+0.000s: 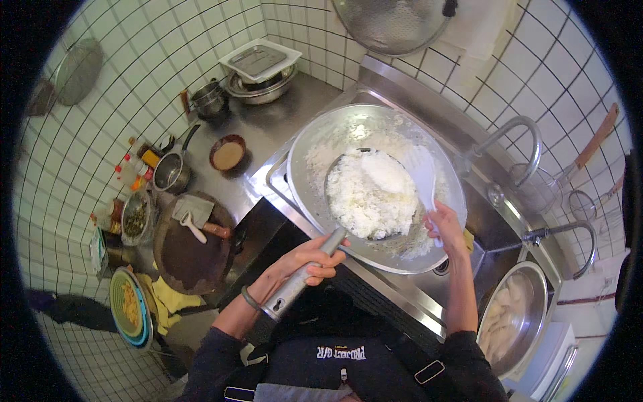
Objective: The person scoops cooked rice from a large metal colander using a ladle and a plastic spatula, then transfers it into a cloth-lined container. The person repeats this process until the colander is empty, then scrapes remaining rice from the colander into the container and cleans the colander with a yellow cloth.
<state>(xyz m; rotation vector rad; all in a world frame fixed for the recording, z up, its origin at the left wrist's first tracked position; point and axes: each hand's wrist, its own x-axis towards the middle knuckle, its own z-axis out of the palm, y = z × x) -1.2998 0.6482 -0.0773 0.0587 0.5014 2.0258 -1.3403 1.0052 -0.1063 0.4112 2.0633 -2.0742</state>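
My left hand (311,259) grips the grey metal handle (291,291) of a round dark-rimmed pan or strainer. That vessel is heaped with white cooked rice (369,201), and it sits within a wide aluminium basin (314,213) whose inside has rice stuck to it. In my right hand (446,226) is a white rice paddle (426,183), its blade at the right side of the heap. The vessel's underside is hidden, so I cannot tell whether it rests on the basin.
Left of me, a cleaver (193,210) and a peeler (192,227) lie on a round chopping block (188,264). Behind it stand a saucepan (171,172) and a brown bowl (227,153). Curved taps (535,143) rise at right, above a steel basin (538,321) of pale food in water.
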